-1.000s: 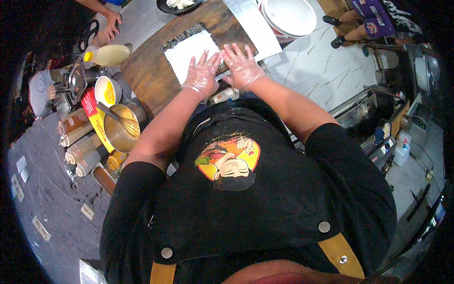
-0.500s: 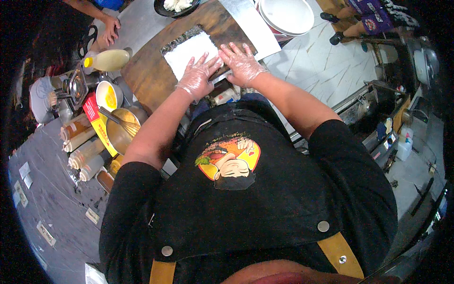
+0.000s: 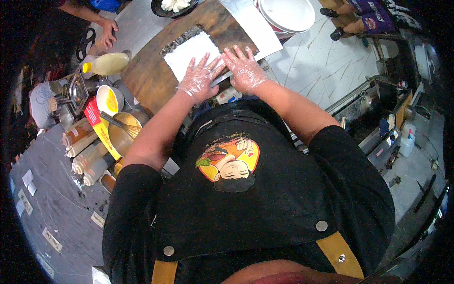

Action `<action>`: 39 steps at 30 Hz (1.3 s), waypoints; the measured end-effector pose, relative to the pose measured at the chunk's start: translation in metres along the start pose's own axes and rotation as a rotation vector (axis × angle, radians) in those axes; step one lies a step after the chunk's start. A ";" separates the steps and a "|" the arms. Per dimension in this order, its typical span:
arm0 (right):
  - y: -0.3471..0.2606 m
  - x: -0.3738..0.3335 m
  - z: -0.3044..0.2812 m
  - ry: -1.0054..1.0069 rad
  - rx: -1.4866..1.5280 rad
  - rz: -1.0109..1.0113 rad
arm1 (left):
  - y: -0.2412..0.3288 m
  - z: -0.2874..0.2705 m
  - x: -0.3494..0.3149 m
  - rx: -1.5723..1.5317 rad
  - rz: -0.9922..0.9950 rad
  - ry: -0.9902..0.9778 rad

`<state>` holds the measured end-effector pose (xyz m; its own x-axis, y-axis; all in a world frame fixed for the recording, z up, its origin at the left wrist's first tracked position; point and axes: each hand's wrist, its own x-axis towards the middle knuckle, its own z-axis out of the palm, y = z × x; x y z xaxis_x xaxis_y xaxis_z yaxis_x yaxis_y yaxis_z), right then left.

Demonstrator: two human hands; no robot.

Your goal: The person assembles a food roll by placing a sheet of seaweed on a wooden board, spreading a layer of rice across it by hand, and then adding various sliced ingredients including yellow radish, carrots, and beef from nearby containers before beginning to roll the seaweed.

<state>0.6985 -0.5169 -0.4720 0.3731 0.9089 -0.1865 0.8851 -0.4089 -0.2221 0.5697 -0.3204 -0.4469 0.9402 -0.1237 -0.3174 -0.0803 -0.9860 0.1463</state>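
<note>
A sheet of nori (image 3: 182, 38) lies on the brown cutting board (image 3: 144, 71), mostly covered by a flat white layer of rice (image 3: 189, 52). Its dark far edge stays bare. My left hand (image 3: 201, 80), in a clear plastic glove, rests with spread fingers on the near right part of the rice. My right hand (image 3: 245, 71), gloved the same way, has its fingers stretched out at the rice's right edge, over the board. The fingertips of both hands come close together. Neither hand grips anything.
A black bowl of rice (image 3: 174, 7) stands beyond the board. To the left are a yellow-capped bottle (image 3: 106, 64), a white bowl with yellow contents (image 3: 110, 100), a whisk (image 3: 120, 124) in a pan and several squeeze bottles. A co-worker's hand (image 3: 109, 33) is far left; white-lidded buckets (image 3: 288, 14) stand right.
Both hands have shifted very slightly to the right and nearer, fingers still spread. The rice sheet looks the same. The view has moved a little.
</note>
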 end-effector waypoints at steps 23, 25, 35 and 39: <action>-0.012 -0.014 0.011 0.036 0.019 0.015 | -0.014 0.000 0.016 -0.070 -0.004 0.054; 0.002 -0.011 0.010 0.047 0.179 0.006 | -0.012 -0.004 0.017 -0.051 -0.013 0.035; -0.023 0.000 -0.008 -0.082 -0.001 0.074 | -0.012 -0.001 0.010 -0.116 -0.097 0.076; -0.019 0.011 -0.008 -0.077 -0.017 0.057 | -0.017 0.007 0.007 -0.136 -0.097 0.113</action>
<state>0.6882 -0.4979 -0.4618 0.4011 0.8747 -0.2719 0.8679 -0.4579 -0.1925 0.5751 -0.3051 -0.4580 0.9731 -0.0079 -0.2301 0.0508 -0.9675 0.2478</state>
